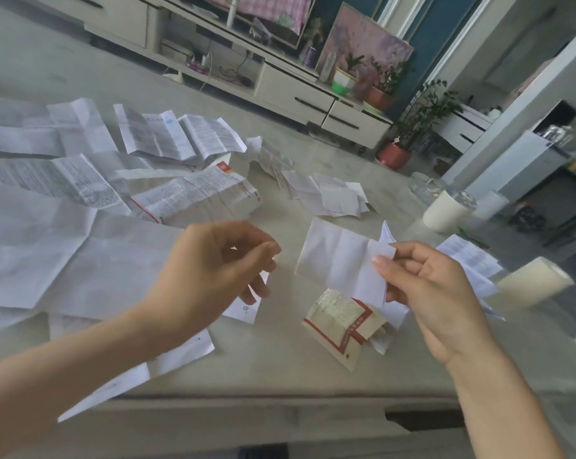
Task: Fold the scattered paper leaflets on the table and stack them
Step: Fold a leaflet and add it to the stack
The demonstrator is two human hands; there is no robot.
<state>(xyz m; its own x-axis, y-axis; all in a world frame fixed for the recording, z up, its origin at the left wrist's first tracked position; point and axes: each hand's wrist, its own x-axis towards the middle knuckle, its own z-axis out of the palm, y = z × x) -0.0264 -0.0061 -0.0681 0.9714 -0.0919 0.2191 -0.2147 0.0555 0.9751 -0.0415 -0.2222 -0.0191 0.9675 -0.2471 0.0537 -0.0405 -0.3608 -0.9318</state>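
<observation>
A: What did the head camera show?

B: The right hand [425, 293] pinched a white leaflet [336, 256] by its right end and held it up over the bench [280, 369]. The left hand [210, 270] hung beside it with loosely curled fingers. I could see nothing in it.

A: Where were the other leaflets?

B: A small folded pile [339, 323] lay just under the held one. Lots of open sheets [64, 256] were spread over the left side, some on top of each other.

A: What could have gone wrong?

B: I think the held leaflet could slip, because only a thumb and fingertips had it, at one end. Also, one long sheet [131, 369] stuck out over the front edge, right below the left arm. A bump from that arm might knock it to the floor.

A: Anything on the right?

B: Yes. A white cup [445, 210] stood there, and a pale roll [535, 279] lay on its side near the right hand. A wide swing could hit them.

A: Was there room to fold?

B: A bare patch lay between the hands and the front edge. That looked like the best spot.
</observation>
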